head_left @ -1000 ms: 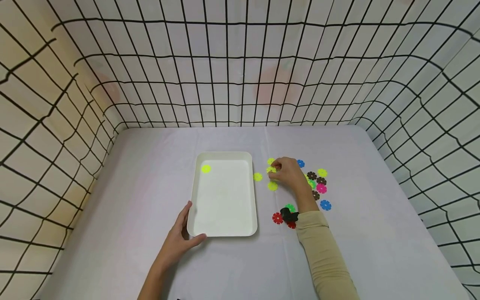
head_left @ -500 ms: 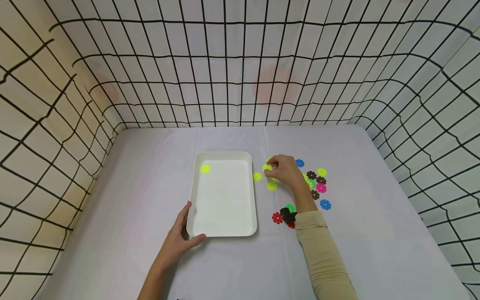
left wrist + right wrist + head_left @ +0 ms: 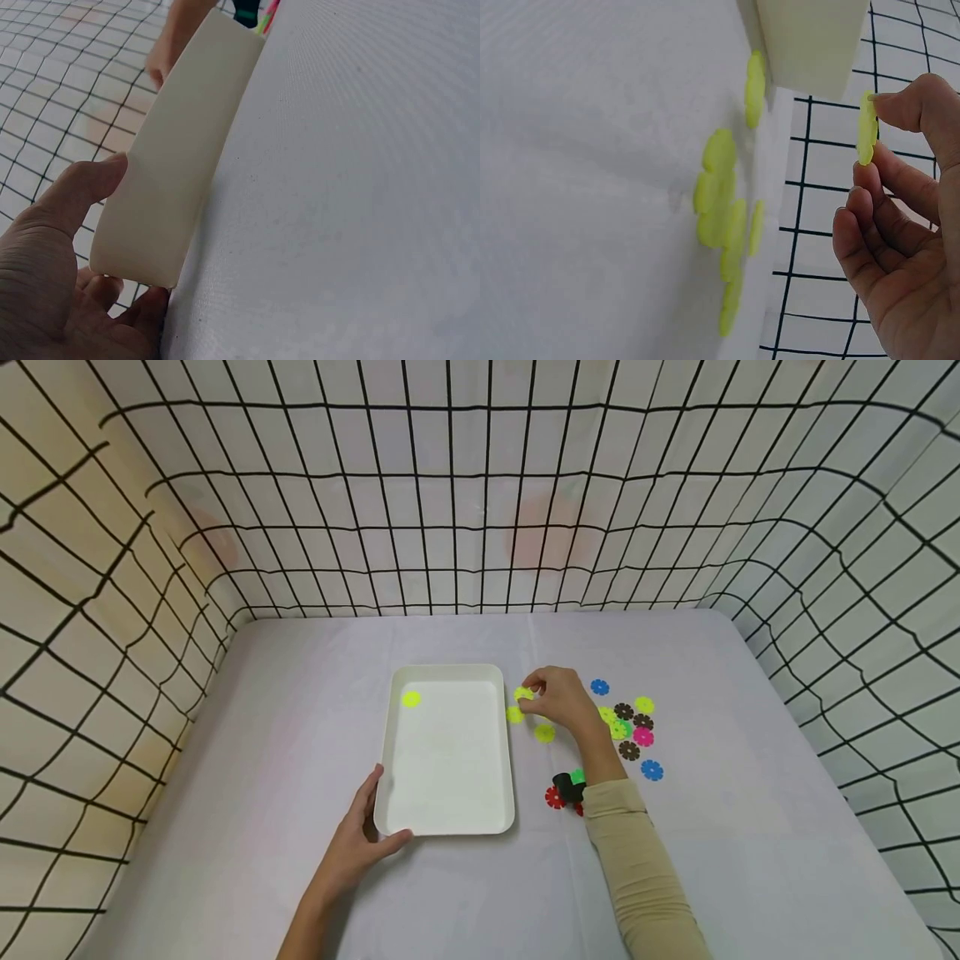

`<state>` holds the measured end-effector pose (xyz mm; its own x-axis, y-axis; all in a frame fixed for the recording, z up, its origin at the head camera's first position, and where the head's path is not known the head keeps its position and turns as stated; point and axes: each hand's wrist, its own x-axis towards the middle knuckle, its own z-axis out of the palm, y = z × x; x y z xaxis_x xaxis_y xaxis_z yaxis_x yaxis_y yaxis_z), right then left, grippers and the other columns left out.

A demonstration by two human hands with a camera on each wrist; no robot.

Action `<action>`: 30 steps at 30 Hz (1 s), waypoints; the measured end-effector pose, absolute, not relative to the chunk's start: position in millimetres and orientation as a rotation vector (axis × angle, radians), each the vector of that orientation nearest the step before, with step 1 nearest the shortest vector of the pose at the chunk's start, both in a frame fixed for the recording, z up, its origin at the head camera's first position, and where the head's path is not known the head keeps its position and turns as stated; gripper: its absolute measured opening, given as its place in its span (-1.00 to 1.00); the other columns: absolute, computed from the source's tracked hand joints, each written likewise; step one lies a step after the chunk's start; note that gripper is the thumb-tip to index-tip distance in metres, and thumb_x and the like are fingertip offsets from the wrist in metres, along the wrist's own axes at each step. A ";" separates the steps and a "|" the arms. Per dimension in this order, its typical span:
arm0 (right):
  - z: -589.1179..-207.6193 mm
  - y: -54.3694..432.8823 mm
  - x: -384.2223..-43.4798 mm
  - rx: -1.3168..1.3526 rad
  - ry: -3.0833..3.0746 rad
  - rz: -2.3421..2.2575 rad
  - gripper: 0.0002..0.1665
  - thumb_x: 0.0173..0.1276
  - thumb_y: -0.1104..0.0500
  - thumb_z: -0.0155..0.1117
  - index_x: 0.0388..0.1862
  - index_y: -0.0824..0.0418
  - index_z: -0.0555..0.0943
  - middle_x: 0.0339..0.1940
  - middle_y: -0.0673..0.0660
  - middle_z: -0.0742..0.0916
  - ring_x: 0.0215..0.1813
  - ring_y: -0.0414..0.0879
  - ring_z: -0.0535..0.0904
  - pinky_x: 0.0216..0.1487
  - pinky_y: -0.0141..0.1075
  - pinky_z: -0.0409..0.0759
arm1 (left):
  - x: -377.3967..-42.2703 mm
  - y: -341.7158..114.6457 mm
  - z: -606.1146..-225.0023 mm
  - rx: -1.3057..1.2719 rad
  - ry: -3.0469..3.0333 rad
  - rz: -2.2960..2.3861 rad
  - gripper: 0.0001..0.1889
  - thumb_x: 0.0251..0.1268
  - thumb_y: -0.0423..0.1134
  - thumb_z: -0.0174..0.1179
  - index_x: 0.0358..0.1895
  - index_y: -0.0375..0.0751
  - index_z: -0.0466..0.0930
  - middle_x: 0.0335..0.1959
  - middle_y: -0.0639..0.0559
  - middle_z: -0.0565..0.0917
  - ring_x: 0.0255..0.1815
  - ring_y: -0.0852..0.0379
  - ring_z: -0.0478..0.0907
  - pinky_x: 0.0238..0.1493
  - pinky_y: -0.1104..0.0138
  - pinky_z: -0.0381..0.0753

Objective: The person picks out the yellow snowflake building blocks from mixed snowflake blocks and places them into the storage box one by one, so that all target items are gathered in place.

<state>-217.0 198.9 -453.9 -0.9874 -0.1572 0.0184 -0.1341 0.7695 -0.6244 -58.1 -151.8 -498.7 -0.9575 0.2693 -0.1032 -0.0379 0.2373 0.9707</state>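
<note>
My right hand (image 3: 558, 697) pinches a yellow snowflake-shaped plastic disc (image 3: 867, 129) between thumb and fingertips. In the right wrist view the disc is held on edge above the table, close to the tray wall. A shallow white tray (image 3: 446, 760) lies flat, with one yellow disc (image 3: 411, 699) at its far left inside. At the tray's near left corner, my left hand (image 3: 360, 839) holds it, thumb on the near side and fingers along the left side. More yellow discs lie beneath and beside my right hand, one (image 3: 514, 715) against the tray's right side.
Right of the tray lie loose blue (image 3: 652, 770), brown (image 3: 629, 750), pink (image 3: 643, 737), green and yellow discs. Red discs (image 3: 554, 797) lie near the right wrist, partly hidden by a black wrist-worn device (image 3: 567, 787). A black wire grid (image 3: 480, 502) surrounds the table's back and sides.
My right hand has lifted the yellow disc and moved left with it, toward the tray's right edge. The left hand and the tray have stayed in place.
</note>
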 end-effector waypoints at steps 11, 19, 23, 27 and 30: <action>-435.1 189.2 -215.0 -0.301 2.918 -0.974 -0.65 0.13 0.06 0.41 -0.14 0.21 0.70 -0.24 0.12 0.70 -0.18 -0.03 0.54 -0.14 -0.20 0.55 | -56.9 -151.3 -497.9 0.214 2.243 1.802 0.14 0.05 -0.25 0.47 0.58 -0.01 -0.20 0.61 -0.07 -0.07 0.59 -0.13 -0.01 0.23 0.79 0.10; -423.2 174.6 -216.8 -0.383 2.907 -0.966 -0.65 0.13 0.08 0.42 -0.13 0.22 0.69 -0.23 0.12 0.70 -0.15 -0.03 0.54 -0.11 -0.20 0.56 | -56.2 -151.3 -497.4 0.210 2.242 1.799 0.14 0.05 -0.24 0.47 0.59 -0.01 -0.21 0.61 -0.07 -0.05 0.58 -0.12 0.01 0.22 0.79 0.11; -418.7 163.9 -217.3 -0.415 2.884 -0.988 -0.66 0.14 0.10 0.43 -0.13 0.23 0.69 -0.22 0.12 0.70 -0.13 -0.02 0.55 -0.09 -0.20 0.57 | -56.2 -151.4 -497.5 0.209 2.240 1.803 0.14 0.05 -0.25 0.47 0.59 -0.01 -0.20 0.61 -0.07 -0.04 0.58 -0.12 0.04 0.22 0.79 0.12; -413.8 153.1 -217.2 -0.438 2.866 -0.984 -0.67 0.14 0.08 0.42 -0.14 0.21 0.70 -0.23 0.10 0.71 -0.14 -0.03 0.56 -0.09 -0.21 0.58 | -56.7 -151.5 -497.6 0.203 2.253 1.793 0.14 0.04 -0.23 0.47 0.59 0.01 -0.19 0.60 -0.06 -0.01 0.57 -0.12 0.05 0.21 0.79 0.12; -410.8 145.7 -217.8 -0.477 2.869 -0.960 -0.67 0.13 0.08 0.41 -0.15 0.21 0.71 -0.24 0.09 0.71 -0.15 -0.04 0.57 -0.10 -0.23 0.58 | -57.2 -151.9 -497.4 0.201 2.268 1.776 0.13 0.04 -0.21 0.47 0.58 0.03 -0.18 0.60 -0.07 0.02 0.57 -0.12 0.07 0.21 0.79 0.12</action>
<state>-217.8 145.7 -410.8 -0.9485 -0.3158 0.0237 -0.2665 0.7556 -0.5984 -57.2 -151.9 -497.4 -0.9585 0.2618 -0.1130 -0.0469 0.2462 0.9681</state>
